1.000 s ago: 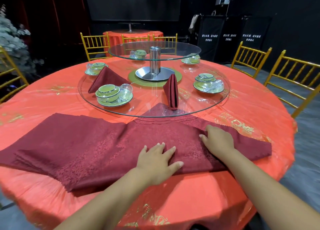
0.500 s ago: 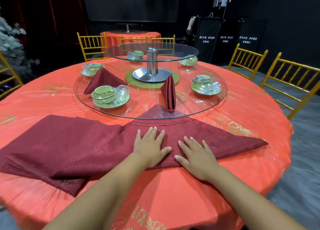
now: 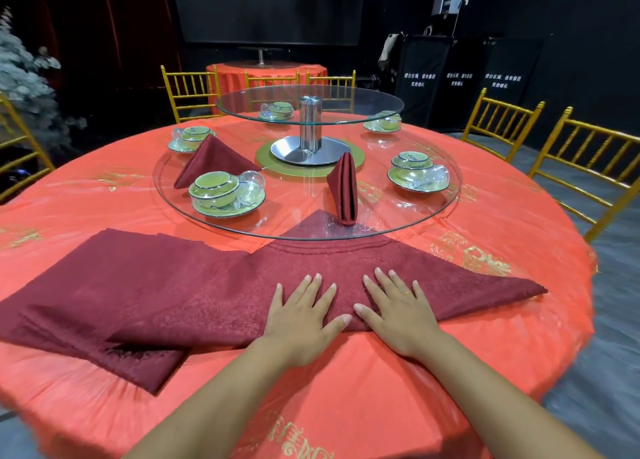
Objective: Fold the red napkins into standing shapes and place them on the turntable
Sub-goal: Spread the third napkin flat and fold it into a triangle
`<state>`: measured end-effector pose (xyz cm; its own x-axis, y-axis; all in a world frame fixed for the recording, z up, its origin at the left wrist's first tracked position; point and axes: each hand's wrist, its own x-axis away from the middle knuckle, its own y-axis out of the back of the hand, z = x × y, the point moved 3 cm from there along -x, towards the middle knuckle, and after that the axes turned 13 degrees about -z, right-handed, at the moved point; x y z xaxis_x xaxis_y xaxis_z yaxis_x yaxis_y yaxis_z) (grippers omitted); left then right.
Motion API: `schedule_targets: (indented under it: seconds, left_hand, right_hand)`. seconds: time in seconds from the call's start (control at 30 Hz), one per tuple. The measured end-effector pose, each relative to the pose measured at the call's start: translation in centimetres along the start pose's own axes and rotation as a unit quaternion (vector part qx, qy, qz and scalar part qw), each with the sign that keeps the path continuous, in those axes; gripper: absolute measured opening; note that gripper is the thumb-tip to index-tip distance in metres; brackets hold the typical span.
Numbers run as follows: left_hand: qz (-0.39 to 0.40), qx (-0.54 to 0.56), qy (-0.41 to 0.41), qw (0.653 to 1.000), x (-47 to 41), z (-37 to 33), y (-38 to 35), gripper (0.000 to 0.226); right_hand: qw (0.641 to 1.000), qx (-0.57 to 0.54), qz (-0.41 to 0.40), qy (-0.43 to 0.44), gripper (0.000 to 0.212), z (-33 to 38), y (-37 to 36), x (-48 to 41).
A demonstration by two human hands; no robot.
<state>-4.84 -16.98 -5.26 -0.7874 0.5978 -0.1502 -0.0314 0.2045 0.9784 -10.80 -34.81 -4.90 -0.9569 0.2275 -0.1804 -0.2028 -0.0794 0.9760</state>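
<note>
Right hand (image 3: pixel 398 315) nearer left hand (image 3: pixel 301 316), atop napkin (image 3: pixel 467 285)

Round table (image 3: pixel 519 223) draped in orange-red cloth (image 3: pixel 346 389), bearing a two-tier glass turntable (image 3: pixel 433 212). Just nearside of the turntable, red napkins (image 3: pixel 156 292) spread flat, one corner tucked under its rim.

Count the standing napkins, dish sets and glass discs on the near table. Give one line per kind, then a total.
Standing napkins: 2
Dish sets: 5
Glass discs: 2
Total: 9
</note>
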Motion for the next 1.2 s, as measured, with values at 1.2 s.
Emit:
schedule_targets:
  seconds: [1.2]
  left_hand:
    - [0.001,-0.014,-0.015,1.000,-1.2,0.4,-0.1,0.089]
  right_hand:
    - [1.000,0.002,-0.001,-0.006,0.075,0.4,0.3,-1.0]
